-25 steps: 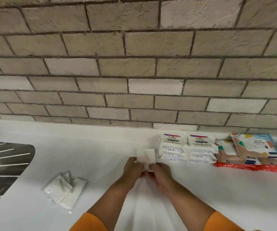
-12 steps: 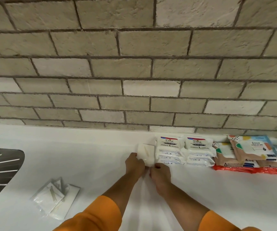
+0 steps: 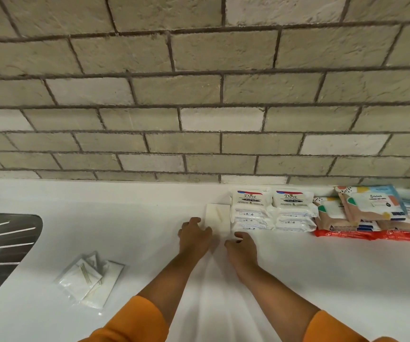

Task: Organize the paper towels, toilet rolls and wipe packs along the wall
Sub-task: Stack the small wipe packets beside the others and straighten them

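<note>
Lying beside left grip (image 3: 194, 236): white pack (image 3: 218, 219)

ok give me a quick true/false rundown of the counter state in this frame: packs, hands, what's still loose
1. The small white pack lies flat just left of the Dove packs. True.
2. The Dove packs form two stacks side by side at the brick wall. True.
3. The clear sachets are lined up at the wall. False: they lie in a loose pile out on the counter, near the sink drainer.
4. The right hand grips a colourful pack. False: it holds nothing and sits low over the counter below the small white pack.
5. The red packs top the colourful packs. False: they are at the bottom of that pile.
</note>
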A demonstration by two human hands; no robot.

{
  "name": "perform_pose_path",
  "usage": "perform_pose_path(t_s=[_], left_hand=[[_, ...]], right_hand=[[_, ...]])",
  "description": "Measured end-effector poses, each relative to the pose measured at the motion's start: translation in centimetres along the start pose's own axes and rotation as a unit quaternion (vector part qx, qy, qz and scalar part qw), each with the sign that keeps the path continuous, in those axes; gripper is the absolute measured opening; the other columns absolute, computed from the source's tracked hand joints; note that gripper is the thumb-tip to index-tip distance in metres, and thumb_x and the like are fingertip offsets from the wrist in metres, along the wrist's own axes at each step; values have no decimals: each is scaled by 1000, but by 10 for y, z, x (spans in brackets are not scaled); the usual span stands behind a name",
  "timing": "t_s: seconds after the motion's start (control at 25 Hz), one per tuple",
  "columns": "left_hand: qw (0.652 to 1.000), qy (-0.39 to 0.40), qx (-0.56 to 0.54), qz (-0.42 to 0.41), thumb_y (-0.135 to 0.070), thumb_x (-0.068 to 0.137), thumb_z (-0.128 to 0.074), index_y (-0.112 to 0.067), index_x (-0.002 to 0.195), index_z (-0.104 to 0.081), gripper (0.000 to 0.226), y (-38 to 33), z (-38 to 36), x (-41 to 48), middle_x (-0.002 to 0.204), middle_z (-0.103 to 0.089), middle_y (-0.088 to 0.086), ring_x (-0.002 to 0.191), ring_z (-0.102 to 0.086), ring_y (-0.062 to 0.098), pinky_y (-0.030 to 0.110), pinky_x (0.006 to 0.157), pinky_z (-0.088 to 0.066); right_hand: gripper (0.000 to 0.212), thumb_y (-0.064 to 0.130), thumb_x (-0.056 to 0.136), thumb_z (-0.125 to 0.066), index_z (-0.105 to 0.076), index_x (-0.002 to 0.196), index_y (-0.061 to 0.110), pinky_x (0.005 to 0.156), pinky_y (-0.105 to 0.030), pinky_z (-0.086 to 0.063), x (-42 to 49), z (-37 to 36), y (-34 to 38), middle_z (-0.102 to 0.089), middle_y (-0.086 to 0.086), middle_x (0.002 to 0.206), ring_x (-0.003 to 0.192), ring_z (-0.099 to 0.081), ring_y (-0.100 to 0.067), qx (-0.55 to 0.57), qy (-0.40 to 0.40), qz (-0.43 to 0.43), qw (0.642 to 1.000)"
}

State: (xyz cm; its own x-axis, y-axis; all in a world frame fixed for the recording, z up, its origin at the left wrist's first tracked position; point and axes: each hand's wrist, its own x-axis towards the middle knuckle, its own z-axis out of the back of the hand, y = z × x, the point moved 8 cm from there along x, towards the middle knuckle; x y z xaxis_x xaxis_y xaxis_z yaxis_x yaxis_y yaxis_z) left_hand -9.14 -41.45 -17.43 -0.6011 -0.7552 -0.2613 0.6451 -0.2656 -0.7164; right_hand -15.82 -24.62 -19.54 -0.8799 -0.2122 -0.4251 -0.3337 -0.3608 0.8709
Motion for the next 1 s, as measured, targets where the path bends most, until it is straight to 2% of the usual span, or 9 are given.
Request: perform_pose_path(t_s=[0.04, 0.12, 0.2, 0.4, 0.56, 0.8, 1.0], left_hand=[[1000, 3, -13, -15, -28, 91, -61, -18, 129, -62, 40, 2, 6, -8, 129, -62, 6, 124, -55, 28, 38, 101, -46], [998, 14, -58, -35, -26, 89, -60, -22, 98, -72, 15, 8, 20, -30, 101, -72, -3, 97, -67, 19, 32, 81, -57], [995, 27, -84, -39, -28, 88, -61, -26, 82, -70, 11, 18, 38, -58, 83, -72, -8, 82, -68, 13, 21, 62, -51], [988, 48, -136, -57, -24, 91, -68, -30, 78, -73, 15, 51, 80, -134, 82, -73, -9, 77, -72, 15, 21, 63, -50], [986, 1, -165, -7, -19, 93, -68, -31, 81, -76, 18, 107, 113, -196, 89, -75, -4, 74, -73, 12, 24, 66, -52], [977, -71, -181, 92, -12, 93, -68, -24, 80, -77, 20, 192, 150, -276, 85, -74, 7, 74, -69, 20, 33, 67, -54], [985, -67, -137, 80, -17, 93, -69, -23, 85, -76, 11, 198, 165, -298, 87, -74, 1, 77, -72, 21, 33, 68, -56]], right_hand=[[38, 9, 86, -65, -57, 121, 20, 73, -30, -51, -4, 0, -3, -63, -4, 113, 95, -63, -21, -10, 11, 2, 1000], [36, 12, 86, -65, -58, 118, 24, 70, -28, -51, -15, 2, -7, -61, -1, 115, 95, -64, -19, -39, 40, 12, 998], [32, 17, 84, -65, -59, 113, 30, 63, -24, -46, -32, 6, -8, -59, 4, 109, 90, -62, -12, -87, 71, 31, 993], [24, 14, 89, -63, -65, 110, 26, 70, -23, -48, -93, 20, -15, -65, 1, 109, 89, -63, -11, -99, 136, 75, 983], [19, 17, 92, -63, -67, 106, 28, 84, -32, -49, -159, 30, -41, -63, 3, 107, 95, -63, -16, -70, 202, 51, 976], [17, 16, 95, -63, -70, 104, 28, 71, -28, -50, -232, 54, -82, -68, -2, 103, 82, -64, -14, -42, 257, 4, 965], [16, 19, 94, -62, -69, 105, 30, 73, -27, -53, -267, 50, -100, -70, 0, 103, 88, -68, -14, -37, 283, -3, 958]])
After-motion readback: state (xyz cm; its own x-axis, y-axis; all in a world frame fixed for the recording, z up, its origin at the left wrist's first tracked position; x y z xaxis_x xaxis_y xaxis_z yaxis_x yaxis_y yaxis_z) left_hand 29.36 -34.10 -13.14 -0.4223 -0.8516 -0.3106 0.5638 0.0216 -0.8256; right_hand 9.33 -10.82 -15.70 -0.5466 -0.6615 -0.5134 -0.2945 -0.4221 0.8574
